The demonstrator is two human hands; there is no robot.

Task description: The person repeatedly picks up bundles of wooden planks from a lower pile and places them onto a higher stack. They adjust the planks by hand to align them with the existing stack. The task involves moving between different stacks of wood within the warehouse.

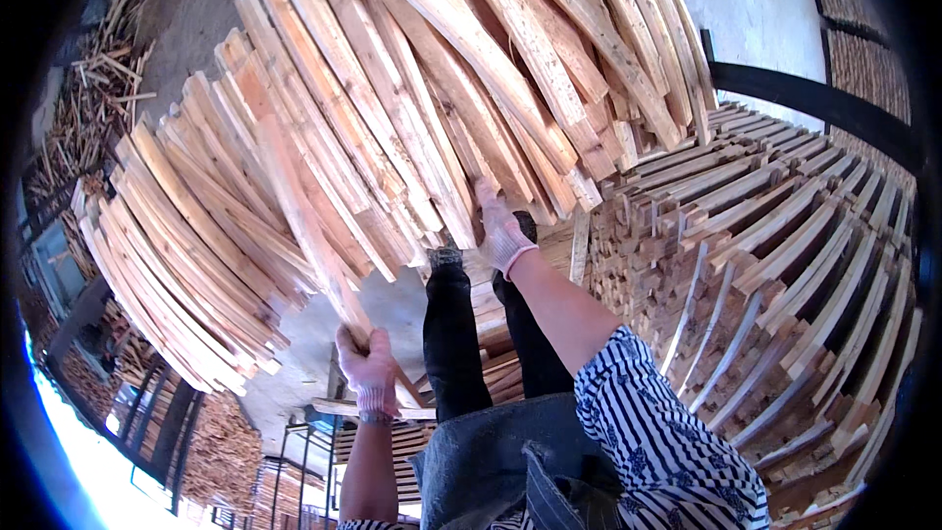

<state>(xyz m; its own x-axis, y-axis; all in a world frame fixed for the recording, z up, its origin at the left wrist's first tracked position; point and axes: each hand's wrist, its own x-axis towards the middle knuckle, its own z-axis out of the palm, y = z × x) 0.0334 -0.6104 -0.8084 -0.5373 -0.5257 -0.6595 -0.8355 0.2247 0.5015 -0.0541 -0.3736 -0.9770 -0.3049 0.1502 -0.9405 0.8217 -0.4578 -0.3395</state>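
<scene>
Timber workshop, cross-stacked slats at right. The left hand is clasped around the near end of a wooden strip, which extends forward over the plank pile. The right hand, well apart, touches the pile's near edge; its grip cannot be determined.

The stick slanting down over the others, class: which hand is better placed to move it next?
Probably the left hand: it is closed around the near end of the stick. The right hand is farther off, by the ends of other sticks.
</scene>
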